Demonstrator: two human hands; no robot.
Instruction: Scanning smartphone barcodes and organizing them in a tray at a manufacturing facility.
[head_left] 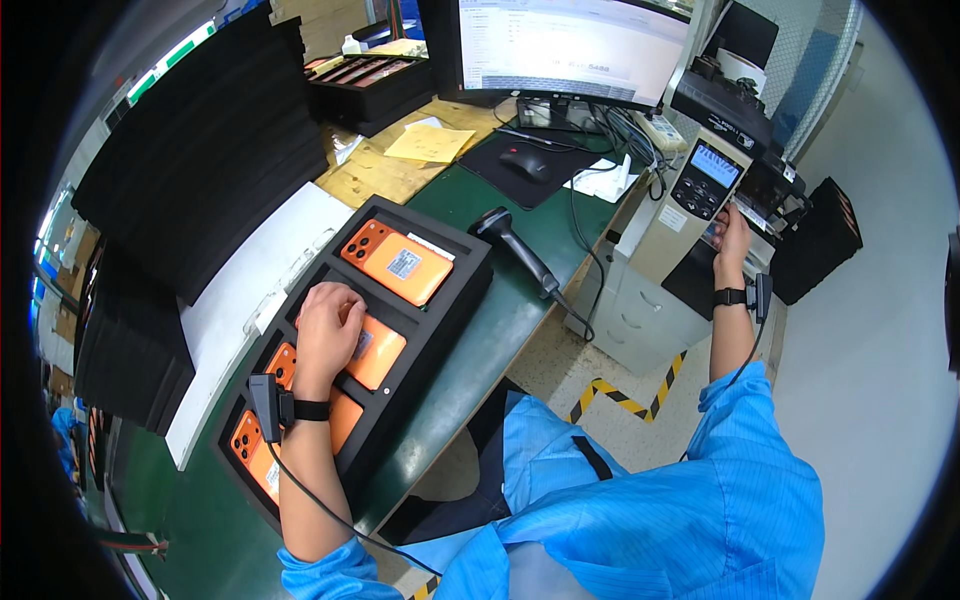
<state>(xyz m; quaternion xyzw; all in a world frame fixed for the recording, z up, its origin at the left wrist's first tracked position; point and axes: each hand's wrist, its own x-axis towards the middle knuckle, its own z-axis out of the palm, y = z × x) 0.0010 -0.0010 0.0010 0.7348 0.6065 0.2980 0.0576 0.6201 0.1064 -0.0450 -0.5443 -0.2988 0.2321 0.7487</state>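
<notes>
My left hand (330,325) lies over a black foam tray (436,335), fingers curled in a loose fist above the camera end of an orange phone (378,355); its fingertips are hidden. Beyond it in the tray another orange phone (425,275) lies back up with a white label on it. Nearer phones (250,440) are partly covered by my wrist and forearm. At the far right my right hand (733,240) has its fingers bent together beside the front of a beige label printer (668,222). What they pinch, if anything, is too small to make out.
A barcode scanner (520,255) lies right of the tray, its cable hanging past the table edge. Behind are a mouse (526,162), a monitor (570,45) and yellow paper (430,143). Tall stacks of black trays (215,130) stand on the left. A drawer cabinet (625,318) stands below the printer.
</notes>
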